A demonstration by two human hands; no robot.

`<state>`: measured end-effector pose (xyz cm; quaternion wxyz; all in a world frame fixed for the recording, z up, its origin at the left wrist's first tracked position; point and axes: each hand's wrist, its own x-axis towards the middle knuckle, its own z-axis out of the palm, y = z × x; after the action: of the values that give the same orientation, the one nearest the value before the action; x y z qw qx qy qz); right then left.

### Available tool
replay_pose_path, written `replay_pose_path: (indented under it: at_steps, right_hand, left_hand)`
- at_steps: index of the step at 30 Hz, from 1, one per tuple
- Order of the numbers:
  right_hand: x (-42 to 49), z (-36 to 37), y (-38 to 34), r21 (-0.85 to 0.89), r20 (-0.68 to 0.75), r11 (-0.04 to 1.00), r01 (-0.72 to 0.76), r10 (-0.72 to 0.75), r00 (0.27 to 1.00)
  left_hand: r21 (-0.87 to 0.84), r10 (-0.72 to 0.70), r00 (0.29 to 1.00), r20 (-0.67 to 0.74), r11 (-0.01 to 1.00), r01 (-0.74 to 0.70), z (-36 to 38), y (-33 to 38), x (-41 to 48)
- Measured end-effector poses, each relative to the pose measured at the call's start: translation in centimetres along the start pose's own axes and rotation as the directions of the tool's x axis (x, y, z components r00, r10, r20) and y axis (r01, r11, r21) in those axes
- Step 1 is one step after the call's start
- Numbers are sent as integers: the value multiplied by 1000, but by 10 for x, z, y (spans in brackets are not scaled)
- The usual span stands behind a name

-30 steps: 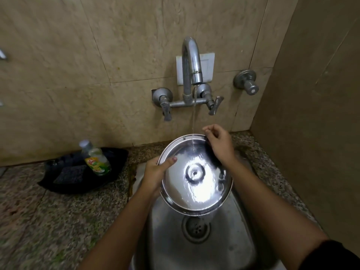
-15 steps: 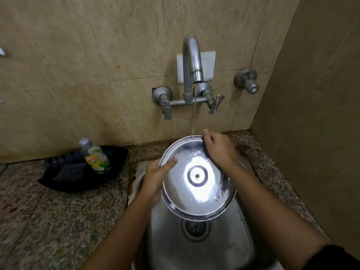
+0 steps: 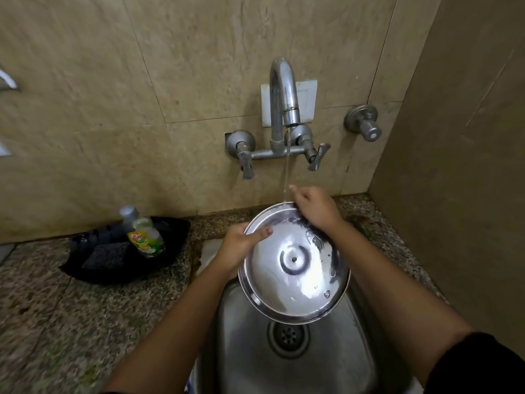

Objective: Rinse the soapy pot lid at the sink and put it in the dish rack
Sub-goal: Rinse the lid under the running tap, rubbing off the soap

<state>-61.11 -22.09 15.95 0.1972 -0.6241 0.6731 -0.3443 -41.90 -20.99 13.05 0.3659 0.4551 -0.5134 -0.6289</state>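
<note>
My left hand (image 3: 241, 245) clamps the pot lid (image 3: 294, 263) rim mid-frame; right hand (image 3: 316, 207), fingers together, has slid up to the top rim under the water stream (image 3: 286, 172). Rinse ongoing, rack unseen.

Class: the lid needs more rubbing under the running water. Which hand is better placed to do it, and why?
The right hand: it lies on the lid's far rim where the stream lands, while the left hand grips the near-left rim.
</note>
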Motion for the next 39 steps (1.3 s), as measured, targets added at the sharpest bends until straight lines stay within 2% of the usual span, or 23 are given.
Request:
replay_pose_path:
  at_steps: [2,4,7,11,12,14,16,18,19,20,22,25,27,29,31,33,36,39]
  right_hand:
    - [-5,-7,14,228,-33,968,-103,114,993]
    - [-11,-12,27,281,-48,950,-138,158,986]
    - [-21,-14,38,155,-121,981,-118,137,983]
    - [-32,-7,29,-127,-300,967,-223,177,937]
    - [-30,-5,23,-180,-300,954,-241,180,937]
    - [-21,0,8,-264,-154,948,-178,141,978]
    - [-10,7,-7,-334,108,940,67,-33,994]
    - [-4,9,-20,-248,337,914,322,-230,913]
    - [-1,8,-22,-117,403,923,366,-292,867]
    - [3,6,-21,39,425,946,322,-307,851]
    - [3,-8,-8,304,401,945,122,-243,883]
    - [-3,-29,20,499,308,861,-97,-72,949]
    - [-5,-28,19,501,304,858,-112,-54,951]
    - [-1,-18,-2,387,381,920,-54,-106,918]
    - [3,-8,-19,339,440,941,6,-164,883]
    - [6,-13,-19,371,391,928,-30,-127,912]
    - [4,-29,1,450,273,882,-141,14,962]
    - [0,-27,5,475,256,867,-153,30,966]
  left_hand:
    - [-38,-30,999,-23,999,29,-1,-2,0]
    - [-40,-29,999,-19,999,29,0,-2,-1]
    - [-77,-16,999,-30,997,14,1,-3,-5]
    - [-165,-25,996,-86,986,11,2,-11,-16]
    - [-167,-48,997,-64,985,37,1,-11,-16]
    - [-94,-95,995,16,991,96,-2,-5,-11]
    - [17,-85,991,108,996,84,-4,4,-3]
    - [57,-47,988,147,998,39,-3,10,3]
    - [76,-26,990,135,997,15,-2,12,4]
    - [93,0,993,115,996,-10,-1,12,4]
    - [98,38,997,62,994,-44,-3,7,6]
    - [-43,13,1000,-24,999,-15,-9,-4,2]
    - [-71,-54,998,28,996,55,-8,-3,2]
    - [-23,-79,983,165,996,84,-2,6,6]
    - [23,-76,971,226,997,73,3,15,11]
    - [7,-59,982,180,998,58,0,17,12]
    - [-99,-81,994,76,991,88,-13,10,8]
    - [-61,-142,985,97,987,148,-18,10,8]
